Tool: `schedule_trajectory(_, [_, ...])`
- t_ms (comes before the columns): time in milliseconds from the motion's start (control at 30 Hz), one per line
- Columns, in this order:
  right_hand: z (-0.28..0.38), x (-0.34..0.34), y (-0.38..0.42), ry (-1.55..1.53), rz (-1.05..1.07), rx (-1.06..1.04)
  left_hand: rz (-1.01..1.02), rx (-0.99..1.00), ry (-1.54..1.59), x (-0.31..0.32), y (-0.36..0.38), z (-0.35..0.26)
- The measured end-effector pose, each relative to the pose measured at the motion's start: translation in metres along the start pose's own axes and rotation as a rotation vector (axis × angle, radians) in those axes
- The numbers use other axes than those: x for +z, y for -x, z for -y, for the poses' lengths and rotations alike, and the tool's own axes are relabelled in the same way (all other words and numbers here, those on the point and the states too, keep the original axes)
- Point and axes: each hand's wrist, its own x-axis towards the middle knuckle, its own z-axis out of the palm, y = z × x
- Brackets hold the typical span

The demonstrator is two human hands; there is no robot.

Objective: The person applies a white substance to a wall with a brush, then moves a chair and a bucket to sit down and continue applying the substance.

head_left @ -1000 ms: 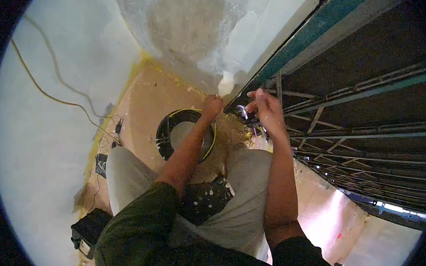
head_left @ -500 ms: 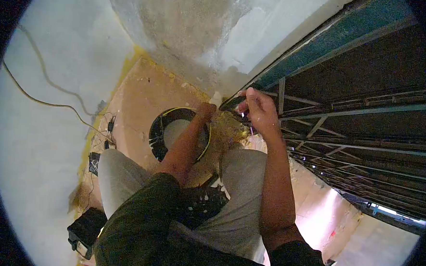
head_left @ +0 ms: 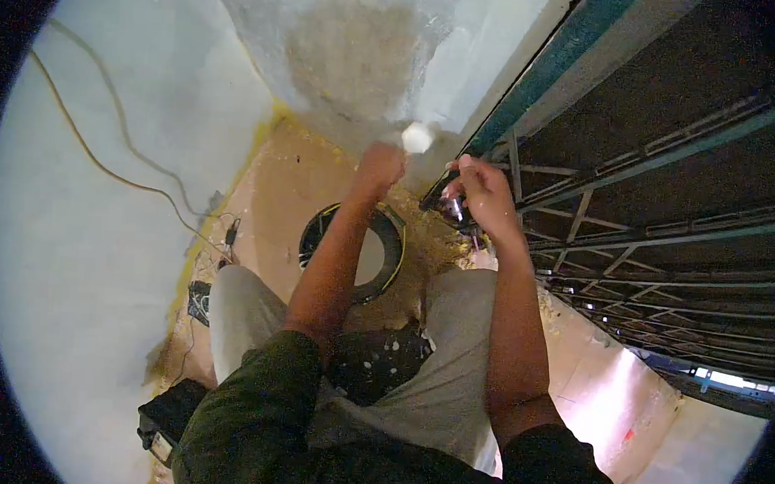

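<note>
Where your left hand (head_left: pixel 381 169) curls beside white object (head_left: pixel 417 138) near wall (head_left: pixel 353 56), hold cannot be told; your right hand (head_left: pixel 486 197), fingers half-bent, beside metal gate (head_left: pixel 659 237), grip likewise unclear. Black round container (head_left: pixel 393 251) beneath your left forearm (head_left: pixel 338 257).

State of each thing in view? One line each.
Bare left hand: fingers curled, grip unclear
Bare right hand: fingers bent, grip unclear
White rounded object: near left hand, held or not unclear
Black round tub with yellow edge: uncovered, pale contents showing
Thin yellow cable: slack
Metal lattice gate with greenish bars: open or shut unclear
</note>
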Motion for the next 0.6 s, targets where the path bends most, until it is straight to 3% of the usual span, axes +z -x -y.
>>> schedule_trajectory(67, [0.013,-0.001,0.005,0.013,-0.005,0.059,-0.048,-0.157,0.750,-0.097,0.012,-0.020])
schedule_trajectory(200, [0.010,-0.005,0.005,0.037,-0.074,0.092,-0.018,-0.207,0.696,-0.185,0.016,-0.047])
schedule_trajectory(267, [0.002,-0.008,0.003,0.032,-0.068,0.080,0.031,-0.599,1.461,-0.199,0.012,-0.053])
schedule_trajectory(300, [-0.002,-0.008,0.002,0.030,-0.056,0.076,0.030,-0.594,1.456,-0.187,0.006,-0.050])
schedule_trajectory(367, [-0.001,-0.009,0.003,-0.024,-0.046,0.098,-0.025,-0.271,1.045,-0.128,-0.011,-0.032])
schedule_trajectory(400, [-0.001,-0.010,0.003,-0.075,-0.034,0.127,-0.028,-0.265,1.042,-0.108,-0.012,-0.029])
schedule_trajectory(467, [-0.006,-0.011,0.001,-0.034,-0.036,0.100,-0.161,0.087,0.239,-0.063,-0.009,-0.023])
schedule_trajectory(500, [-0.007,-0.012,-0.001,0.009,-0.035,0.077,-0.161,0.092,0.238,-0.028,-0.005,-0.013])
schedule_trajectory(567, [-0.005,-0.010,-0.001,-0.025,-0.043,0.051,-0.234,0.498,0.199,0.044,0.011,0.011])
schedule_trajectory(600, [-0.005,-0.009,0.000,-0.059,-0.045,0.025,-0.228,0.500,0.199,0.063,0.018,0.008])
